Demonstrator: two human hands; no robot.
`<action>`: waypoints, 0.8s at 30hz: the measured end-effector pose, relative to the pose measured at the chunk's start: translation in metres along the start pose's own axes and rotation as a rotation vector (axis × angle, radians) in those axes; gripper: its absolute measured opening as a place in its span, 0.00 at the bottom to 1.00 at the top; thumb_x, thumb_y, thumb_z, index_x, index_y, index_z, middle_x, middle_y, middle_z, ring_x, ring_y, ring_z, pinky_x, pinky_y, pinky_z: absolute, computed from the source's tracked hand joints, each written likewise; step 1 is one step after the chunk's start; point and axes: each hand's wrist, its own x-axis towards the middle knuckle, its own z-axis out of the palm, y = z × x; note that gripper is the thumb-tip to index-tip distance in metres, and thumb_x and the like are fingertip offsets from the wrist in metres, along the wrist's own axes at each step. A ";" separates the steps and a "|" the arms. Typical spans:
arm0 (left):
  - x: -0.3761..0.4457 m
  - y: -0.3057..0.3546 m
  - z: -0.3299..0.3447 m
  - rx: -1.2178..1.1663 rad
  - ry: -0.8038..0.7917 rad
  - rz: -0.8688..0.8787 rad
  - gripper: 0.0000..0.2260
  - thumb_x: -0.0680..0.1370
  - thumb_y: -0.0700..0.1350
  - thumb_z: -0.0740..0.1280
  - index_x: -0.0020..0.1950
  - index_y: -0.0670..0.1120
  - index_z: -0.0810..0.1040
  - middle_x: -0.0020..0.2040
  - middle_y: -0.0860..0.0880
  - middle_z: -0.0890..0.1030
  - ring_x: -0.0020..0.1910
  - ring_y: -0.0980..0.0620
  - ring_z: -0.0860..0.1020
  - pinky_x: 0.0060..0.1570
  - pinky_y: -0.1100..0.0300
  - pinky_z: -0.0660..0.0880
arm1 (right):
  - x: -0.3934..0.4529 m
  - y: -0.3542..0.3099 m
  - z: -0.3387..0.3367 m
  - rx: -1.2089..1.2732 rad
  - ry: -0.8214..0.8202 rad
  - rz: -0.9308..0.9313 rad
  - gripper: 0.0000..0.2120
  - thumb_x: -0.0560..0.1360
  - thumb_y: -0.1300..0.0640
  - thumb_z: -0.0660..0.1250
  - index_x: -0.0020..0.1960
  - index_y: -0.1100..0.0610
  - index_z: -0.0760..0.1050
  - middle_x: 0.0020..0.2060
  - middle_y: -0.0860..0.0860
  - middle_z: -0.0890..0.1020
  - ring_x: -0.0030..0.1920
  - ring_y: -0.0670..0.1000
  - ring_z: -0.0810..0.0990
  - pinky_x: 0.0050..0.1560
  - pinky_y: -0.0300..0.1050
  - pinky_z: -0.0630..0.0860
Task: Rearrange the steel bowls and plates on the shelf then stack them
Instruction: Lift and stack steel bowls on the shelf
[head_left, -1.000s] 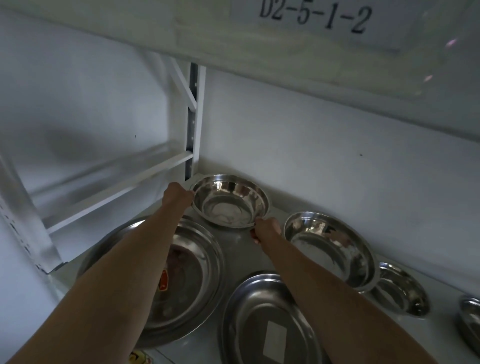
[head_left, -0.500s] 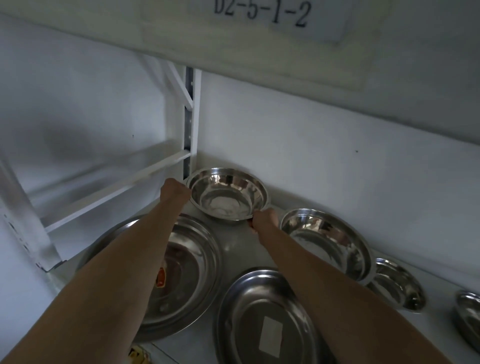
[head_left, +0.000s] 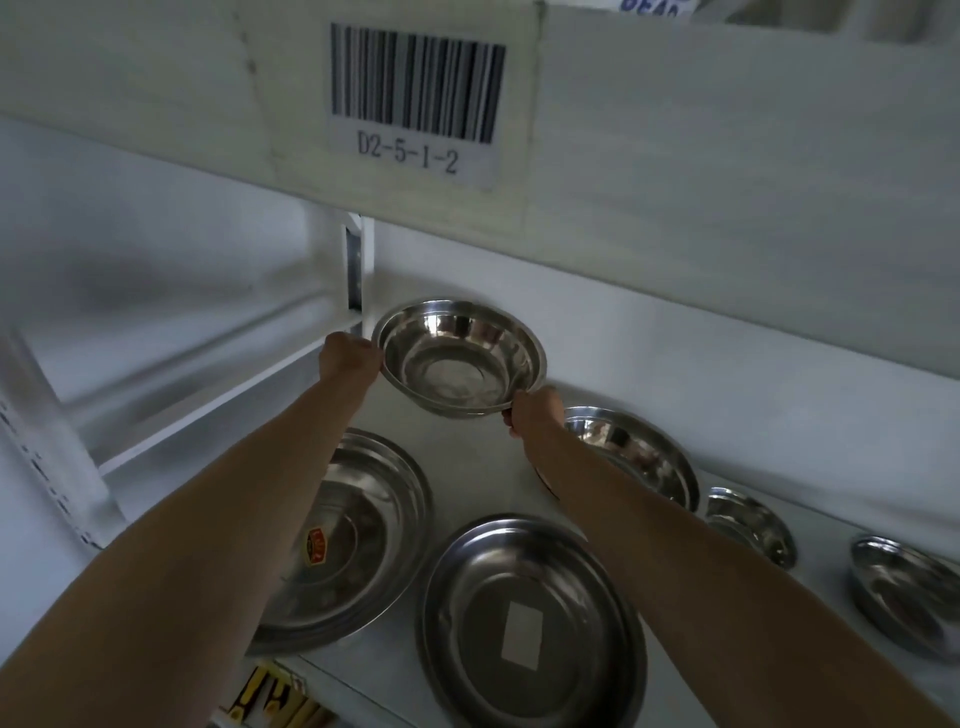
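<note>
Here, near the centre of the frame, a round shiny steel bowl (head_left: 460, 358) is held up, tilted toward the camera, above the white shelf board (head_left: 478, 478). The left hand (head_left: 349, 357) grips its left rim with curled fingers, and the right hand (head_left: 535, 415) pinches the lower right rim. Below it, at lower left, lies a wide shallow steel plate with a red sticker (head_left: 358, 535), partly behind the left forearm. At lower centre sits a second round steel plate with a pale rectangular label (head_left: 530, 618). To the right stand a medium steel bowl (head_left: 634, 452), a smaller steel bowl (head_left: 750, 525) and another steel bowl at the right edge (head_left: 904, 592). At the top, a barcode label reading D2-5-1-2 (head_left: 415, 104) is stuck on the upper shelf front.
</note>
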 end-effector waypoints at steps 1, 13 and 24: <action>-0.003 0.003 0.002 -0.009 -0.011 0.010 0.08 0.75 0.42 0.70 0.52 0.40 0.80 0.45 0.43 0.84 0.43 0.47 0.82 0.48 0.54 0.81 | -0.001 -0.003 -0.008 -0.015 0.002 0.001 0.10 0.78 0.64 0.58 0.38 0.59 0.71 0.35 0.57 0.79 0.31 0.53 0.75 0.33 0.46 0.72; -0.066 0.051 0.050 -0.100 -0.171 0.066 0.10 0.70 0.38 0.72 0.31 0.47 0.77 0.41 0.39 0.84 0.44 0.41 0.83 0.50 0.47 0.82 | -0.009 -0.008 -0.110 -0.121 0.073 -0.027 0.12 0.78 0.57 0.59 0.35 0.53 0.68 0.45 0.57 0.78 0.44 0.55 0.78 0.53 0.53 0.79; -0.127 0.060 0.102 0.013 -0.311 0.122 0.07 0.68 0.38 0.70 0.29 0.43 0.78 0.37 0.37 0.84 0.34 0.45 0.81 0.42 0.53 0.81 | -0.014 0.029 -0.174 -0.154 0.282 0.038 0.06 0.76 0.59 0.61 0.44 0.61 0.74 0.46 0.63 0.83 0.46 0.60 0.82 0.49 0.56 0.79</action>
